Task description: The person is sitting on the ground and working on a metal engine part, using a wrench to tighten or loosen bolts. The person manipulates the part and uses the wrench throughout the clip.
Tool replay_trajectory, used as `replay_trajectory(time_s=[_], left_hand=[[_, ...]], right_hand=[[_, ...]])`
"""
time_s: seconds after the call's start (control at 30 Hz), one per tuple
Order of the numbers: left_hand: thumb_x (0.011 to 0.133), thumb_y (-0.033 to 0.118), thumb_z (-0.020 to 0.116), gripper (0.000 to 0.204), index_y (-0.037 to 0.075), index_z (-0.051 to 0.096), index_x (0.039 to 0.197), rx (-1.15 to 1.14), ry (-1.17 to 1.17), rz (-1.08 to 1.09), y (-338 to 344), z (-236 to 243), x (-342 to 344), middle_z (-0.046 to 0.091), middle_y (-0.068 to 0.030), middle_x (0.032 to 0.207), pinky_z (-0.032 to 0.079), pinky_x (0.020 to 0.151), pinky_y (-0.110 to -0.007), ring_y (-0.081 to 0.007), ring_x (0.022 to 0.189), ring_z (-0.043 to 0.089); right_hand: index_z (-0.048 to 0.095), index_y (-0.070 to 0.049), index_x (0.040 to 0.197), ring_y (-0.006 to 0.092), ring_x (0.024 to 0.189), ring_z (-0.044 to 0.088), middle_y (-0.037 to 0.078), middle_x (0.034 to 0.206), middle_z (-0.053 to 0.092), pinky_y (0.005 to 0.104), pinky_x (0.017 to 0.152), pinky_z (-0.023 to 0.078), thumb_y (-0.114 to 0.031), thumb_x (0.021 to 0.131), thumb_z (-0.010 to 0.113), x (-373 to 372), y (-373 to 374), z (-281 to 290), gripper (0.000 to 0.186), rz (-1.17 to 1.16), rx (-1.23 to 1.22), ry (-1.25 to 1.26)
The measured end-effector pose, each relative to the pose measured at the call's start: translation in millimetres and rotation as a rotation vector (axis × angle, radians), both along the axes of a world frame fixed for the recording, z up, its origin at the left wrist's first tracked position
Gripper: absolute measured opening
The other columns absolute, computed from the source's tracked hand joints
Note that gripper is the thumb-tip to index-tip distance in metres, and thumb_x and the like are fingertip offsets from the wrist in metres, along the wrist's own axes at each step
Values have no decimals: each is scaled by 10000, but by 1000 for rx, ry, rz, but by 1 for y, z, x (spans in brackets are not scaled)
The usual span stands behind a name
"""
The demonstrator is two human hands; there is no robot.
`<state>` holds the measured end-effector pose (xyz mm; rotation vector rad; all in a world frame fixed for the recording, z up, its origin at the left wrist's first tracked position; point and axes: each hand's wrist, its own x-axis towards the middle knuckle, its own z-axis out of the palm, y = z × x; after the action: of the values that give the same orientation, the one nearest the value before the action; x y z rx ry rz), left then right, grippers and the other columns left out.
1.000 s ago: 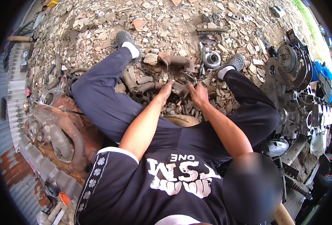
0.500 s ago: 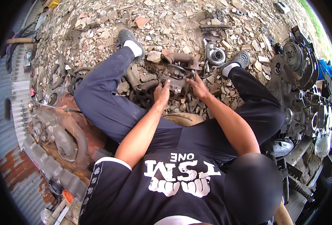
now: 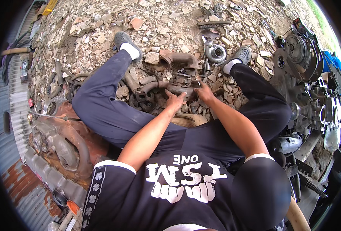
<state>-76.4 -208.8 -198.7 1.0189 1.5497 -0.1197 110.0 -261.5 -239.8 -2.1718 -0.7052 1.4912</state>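
Observation:
Between my spread legs is a rusty brown turbocharger with a rounded housing. My left hand is closed on its near side, with the thumb on top and the fingers partly hidden. My right hand grips the right edge of the same part. Just beyond it lies a rusty elbow-shaped pipe with flanged ends. A silver-grey turbocharger rests on the stones by my right shoe. To the left of my hands, a dark rusty manifold piece lies on the ground.
Broken stones and tile pieces cover the ground. On my left are a large rusty engine part and a metal rod. Greasy engine castings crowd my right side, near a grey-and-black power tool.
The rusty turbocharger has turned in my hands, its rounded housing now facing me. My left hand has shifted down and right along its near side. The whole view has drifted slightly.

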Motion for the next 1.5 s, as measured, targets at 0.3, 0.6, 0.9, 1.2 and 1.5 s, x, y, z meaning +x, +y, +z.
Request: replay_trajectory(time_s=[0.3, 0.6, 0.9, 1.2, 1.5], left_hand=[[667, 490, 911, 1367, -107, 25, 1520, -144, -239, 152, 23, -21, -10, 385, -274, 1502, 392, 1131, -404, -324, 1395, 418], [723, 387, 914, 1250, -72, 57, 1509, -129, -274, 418, 24, -56, 5, 465, -291, 1372, 655, 792, -439, -314, 1073, 674], [683, 422, 934, 1277, -85, 88, 1493, -51, -153, 220, 7, -17, 17, 483, -288, 1388, 592, 906, -419, -334, 1167, 629], [691, 415, 938, 1211, -112, 205, 1498, -131, -46, 298, 11, -3, 28, 514, -288, 1404, 513, 992, -437, -331, 1200, 612], [782, 458, 867, 822, -51, 556, 1347, -139, -105, 102, 6, -32, 45, 575, -231, 1392, 498, 991, -432, -315, 1254, 586]], right_hand=[[553, -121, 1416, 353, 1041, 681, 235, 1111, 712, 426, 916, 508, -219, 894, 646, -4, 11, 19, 539, 61, -34, -16], [603, -168, 1404, 157, 635, 572, 92, 772, 654, 335, 581, 463, -308, 980, 661, 5, 13, 2, 450, 78, 10, -163], [591, -139, 1415, 193, 780, 617, 117, 923, 704, 364, 742, 500, -300, 972, 668, 9, -5, -18, 477, 116, 59, -232], [651, -157, 1339, 311, 975, 694, 209, 1057, 723, 405, 887, 513, -392, 952, 673, 5, 7, 11, 453, 195, -2, -304], [677, -188, 1305, 344, 974, 691, 197, 1020, 723, 441, 868, 521, -358, 949, 657, 20, 3, 5, 394, 275, -29, -324]])
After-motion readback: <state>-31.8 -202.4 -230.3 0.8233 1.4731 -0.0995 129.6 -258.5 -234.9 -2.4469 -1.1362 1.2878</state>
